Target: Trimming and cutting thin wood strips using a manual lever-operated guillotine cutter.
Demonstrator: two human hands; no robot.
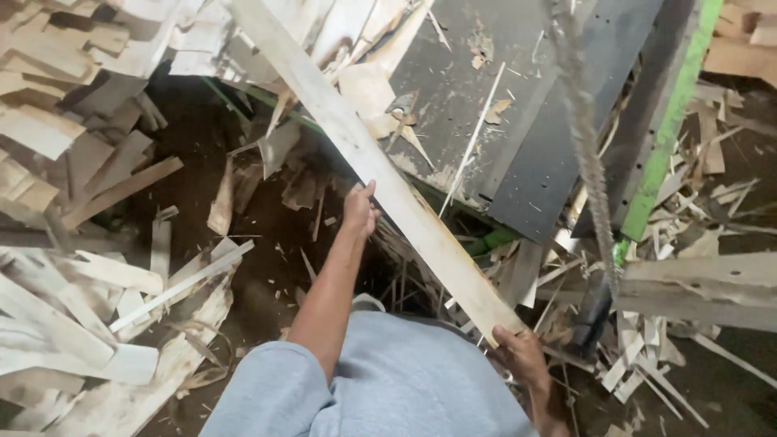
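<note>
A long pale wooden board is held slantwise above the scrap-strewn floor, its near end gripped by the closed fingers of the right hand, its middle clasped along one edge by the fingers of the left hand. Its far end is carried up across the corner of a dark grey machine panel edged by a green frame bar. Heaps of pale veneer offcuts are piled on the floor at the left, and a twisted rope is hung to the right of the board.
</note>
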